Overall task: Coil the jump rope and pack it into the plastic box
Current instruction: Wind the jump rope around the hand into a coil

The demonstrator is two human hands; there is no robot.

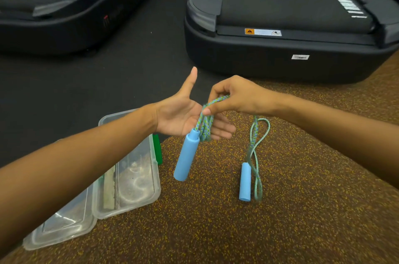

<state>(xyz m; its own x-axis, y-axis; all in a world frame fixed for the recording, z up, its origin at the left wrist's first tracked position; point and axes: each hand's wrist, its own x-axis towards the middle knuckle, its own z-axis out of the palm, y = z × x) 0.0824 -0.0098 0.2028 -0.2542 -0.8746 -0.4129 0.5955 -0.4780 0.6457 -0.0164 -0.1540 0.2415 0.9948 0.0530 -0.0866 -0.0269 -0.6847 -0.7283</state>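
The jump rope is a blue-green braided cord (206,125) with two light-blue foam handles. Several turns of the cord lie around the fingers of my left hand (183,115), which is spread flat with the thumb up. One handle (186,154) hangs below that hand. My right hand (236,96) pinches the cord just above the left palm. The loose rest of the cord (255,149) trails down from the right hand to the floor, beside the second handle (245,181). The clear plastic box (138,196) stands open on the floor at the lower left, partly under my left forearm.
The box's clear lid (64,227) lies flat next to the box. A green clip (157,148) sticks out at the box's far side. Two black treadmill bases (280,54) (54,26) stand ahead. The floor is brown speckled rubber (302,209) beside black matting.
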